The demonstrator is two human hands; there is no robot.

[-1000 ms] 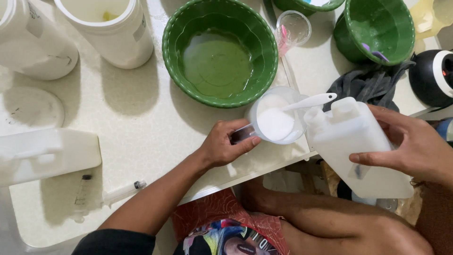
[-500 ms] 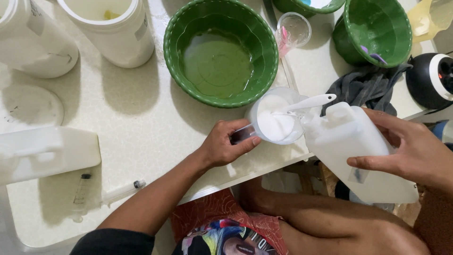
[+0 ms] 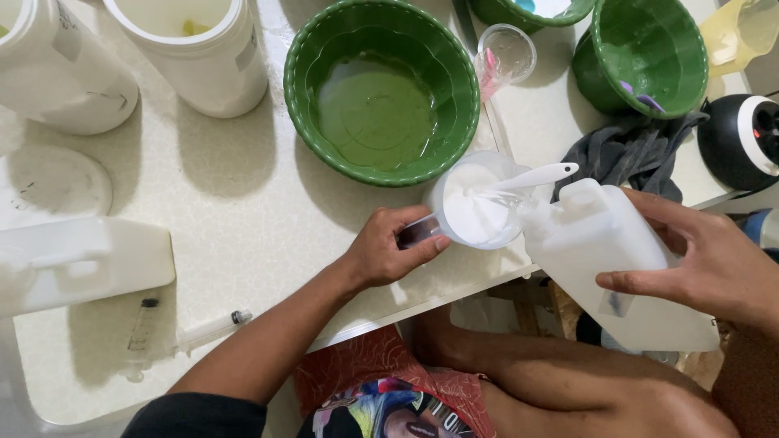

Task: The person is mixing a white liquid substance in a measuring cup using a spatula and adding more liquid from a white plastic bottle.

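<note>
My left hand (image 3: pixel 389 247) grips the handle of a clear measuring cup (image 3: pixel 479 203) that stands near the table's front edge and holds white liquid and a white spoon (image 3: pixel 531 177). My right hand (image 3: pixel 706 259) holds a white plastic jerrycan (image 3: pixel 617 259), tilted with its mouth against the cup's rim. Just beyond the cup sits a large green bowl (image 3: pixel 381 89) with green liquid in it.
Two white tubs (image 3: pixel 203 49) stand at the back left. A white jerrycan (image 3: pixel 81 259) lies on its side at the left beside a syringe (image 3: pixel 187 332). A small clear cup (image 3: pixel 507 53), more green bowls (image 3: pixel 649 53), a grey cloth (image 3: pixel 633 154) and a black round object (image 3: pixel 742 138) sit at the right.
The tilted jerrycan has shifted slightly left towards the cup, and its mouth now rests against the rim. My left hand stays on the handle.
</note>
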